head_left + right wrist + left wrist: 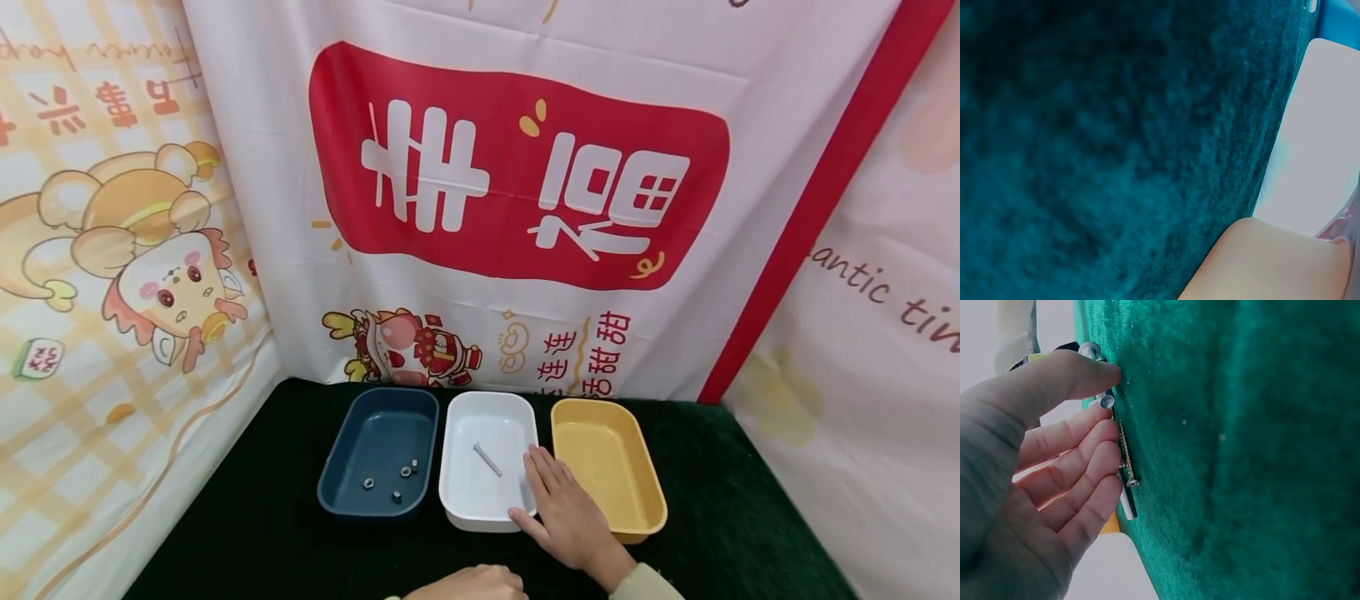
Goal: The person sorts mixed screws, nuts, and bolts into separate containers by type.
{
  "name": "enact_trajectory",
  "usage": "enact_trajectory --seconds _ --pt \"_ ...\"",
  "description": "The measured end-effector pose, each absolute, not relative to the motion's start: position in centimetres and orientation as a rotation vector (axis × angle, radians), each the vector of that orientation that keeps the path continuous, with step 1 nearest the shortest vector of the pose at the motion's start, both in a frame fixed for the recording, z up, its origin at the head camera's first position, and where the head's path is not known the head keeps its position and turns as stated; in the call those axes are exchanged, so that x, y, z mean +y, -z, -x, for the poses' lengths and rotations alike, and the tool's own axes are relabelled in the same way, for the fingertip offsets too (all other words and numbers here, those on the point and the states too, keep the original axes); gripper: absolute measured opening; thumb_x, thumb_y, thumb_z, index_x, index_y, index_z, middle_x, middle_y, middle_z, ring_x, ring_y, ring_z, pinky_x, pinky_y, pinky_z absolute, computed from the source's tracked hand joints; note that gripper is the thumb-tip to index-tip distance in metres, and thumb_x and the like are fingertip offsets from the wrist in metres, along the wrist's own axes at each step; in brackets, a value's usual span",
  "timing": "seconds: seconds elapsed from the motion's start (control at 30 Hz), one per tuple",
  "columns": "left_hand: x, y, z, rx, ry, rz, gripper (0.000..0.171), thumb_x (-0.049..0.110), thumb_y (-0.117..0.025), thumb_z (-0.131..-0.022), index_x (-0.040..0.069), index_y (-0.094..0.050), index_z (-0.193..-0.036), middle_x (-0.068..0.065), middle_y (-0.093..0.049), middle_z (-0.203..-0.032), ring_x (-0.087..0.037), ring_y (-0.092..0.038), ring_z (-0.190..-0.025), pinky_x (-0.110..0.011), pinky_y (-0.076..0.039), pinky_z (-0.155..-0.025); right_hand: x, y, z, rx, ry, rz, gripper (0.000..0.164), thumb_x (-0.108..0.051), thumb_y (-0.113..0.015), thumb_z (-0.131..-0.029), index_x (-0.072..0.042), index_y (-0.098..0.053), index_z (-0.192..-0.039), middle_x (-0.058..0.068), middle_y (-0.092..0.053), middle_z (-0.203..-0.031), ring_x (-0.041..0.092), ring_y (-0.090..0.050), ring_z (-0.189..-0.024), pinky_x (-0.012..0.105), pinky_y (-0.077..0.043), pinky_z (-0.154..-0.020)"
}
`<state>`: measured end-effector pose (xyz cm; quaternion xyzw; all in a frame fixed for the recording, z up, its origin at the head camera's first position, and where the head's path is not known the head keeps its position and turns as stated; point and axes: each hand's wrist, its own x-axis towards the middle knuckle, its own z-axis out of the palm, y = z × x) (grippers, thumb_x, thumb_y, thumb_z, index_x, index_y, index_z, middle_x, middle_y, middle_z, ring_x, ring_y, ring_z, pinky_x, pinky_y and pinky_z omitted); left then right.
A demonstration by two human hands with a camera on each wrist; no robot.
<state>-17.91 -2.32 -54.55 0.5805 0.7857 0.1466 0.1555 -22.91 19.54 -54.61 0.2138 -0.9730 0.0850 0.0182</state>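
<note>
A screw (1127,453) is laid lengthwise along the fingertips of the nearer left hand (1063,478), thumb held apart from them.

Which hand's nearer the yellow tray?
Right. The right hand is right beside the yellow tray, overlapping its left edge in the head view. The left hand is farther off, on the person's side of the white tray.

Silver bolts (1106,401), golden screw (1125,450) on cloth (1241,456), white tray (480,524) holding long bolt (487,460)
</note>
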Motion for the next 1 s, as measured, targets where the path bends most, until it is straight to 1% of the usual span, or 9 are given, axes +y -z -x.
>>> enact_trajectory --seconds 0.2,0.37,0.67,0.87,1.0 --pt "-2.1 54.9 18.1 2.18 -0.546 -1.597 0.023 0.03 -0.058 -0.11 0.023 -0.079 -0.115 0.017 -0.068 -0.087 0.019 -0.055 -0.074 -0.001 -0.049 -0.071 19.5 54.8 23.0 -3.02 -0.255 -0.669 0.09 -0.07 -0.044 -0.103 -0.012 -0.023 -0.169 0.006 -0.019 -0.179 0.028 -0.018 -0.166 0.053 -0.024 -0.133" --pt "-2.1 54.9 18.4 2.169 -0.577 -1.596 0.023 0.028 -0.059 -0.109 0.019 -0.08 -0.111 0.015 -0.069 -0.087 0.02 -0.055 -0.072 -0.001 -0.049 -0.071 19.4 54.8 23.0 -3.021 -0.261 -0.673 0.091 -0.07 -0.044 -0.103 -0.01 -0.024 -0.169 0.008 -0.02 -0.178 0.029 -0.02 -0.166 0.055 -0.024 -0.133" --pt "-2.6 53.8 18.4 2.195 -0.546 -1.588 0.019 0.028 -0.062 -0.107 0.024 -0.081 -0.112 0.02 -0.069 -0.086 0.022 -0.055 -0.072 0.0 -0.049 -0.072 19.4 54.6 23.0 -3.02 -0.24 -0.674 0.091 -0.07 -0.044 -0.103 -0.01 -0.024 -0.169 0.008 -0.02 -0.178 0.029 -0.019 -0.166 0.055 -0.025 -0.133" --pt "-3.7 52.6 18.8 2.236 -0.571 -1.496 0.016 0.02 -0.069 -0.103 0.021 -0.081 -0.113 0.016 -0.072 -0.086 0.017 -0.06 -0.074 -0.002 -0.051 -0.075 19.4 54.7 23.1 -3.011 -0.239 -0.674 0.091 -0.07 -0.043 -0.103 -0.01 -0.025 -0.169 0.007 -0.02 -0.178 0.029 -0.02 -0.166 0.054 -0.024 -0.133" --pt "-5.0 51.9 19.2 2.267 -0.603 -1.484 0.012 0.019 -0.072 -0.101 0.022 -0.081 -0.108 0.016 -0.07 -0.087 0.013 -0.059 -0.073 -0.004 -0.052 -0.074 19.4 54.8 23.1 -3.007 -0.245 -0.68 0.091 -0.071 -0.042 -0.104 -0.01 -0.025 -0.168 0.007 -0.021 -0.178 0.029 -0.02 -0.165 0.054 -0.025 -0.133"
